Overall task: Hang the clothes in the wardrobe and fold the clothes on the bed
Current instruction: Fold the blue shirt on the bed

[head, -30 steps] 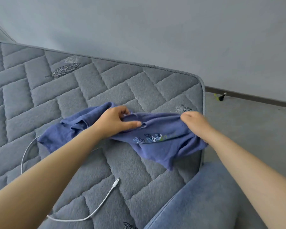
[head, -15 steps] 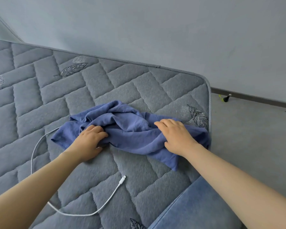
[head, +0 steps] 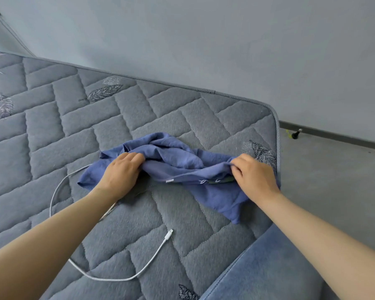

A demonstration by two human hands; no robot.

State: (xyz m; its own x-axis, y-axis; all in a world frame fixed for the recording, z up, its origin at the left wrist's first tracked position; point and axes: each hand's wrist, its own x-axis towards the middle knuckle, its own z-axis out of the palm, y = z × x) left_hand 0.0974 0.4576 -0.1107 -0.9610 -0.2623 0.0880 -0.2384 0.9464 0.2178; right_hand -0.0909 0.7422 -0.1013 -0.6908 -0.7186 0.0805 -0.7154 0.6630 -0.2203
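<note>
Two hands, left hand (head: 119, 174) and right hand (head: 253, 176), clutch the crumpled shirt (head: 178, 161) mid-frame on the mattress (head: 52, 126); folding looks barely begun, needing it pulled flat.

A white charging cable (head: 168, 234) loops below the left hand (head: 119, 174); a black doorstop (head: 296, 134) stands on the grey floor (head: 333, 180) beyond the right hand (head: 253, 176).

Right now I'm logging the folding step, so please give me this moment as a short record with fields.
surface: grey quilted mattress
garment: crumpled blue cloth garment, bunched up, near the mattress corner
left hand: grips the garment's left part
right hand: pinches its right edge
other: white charging cable, lying loose on the mattress
</note>
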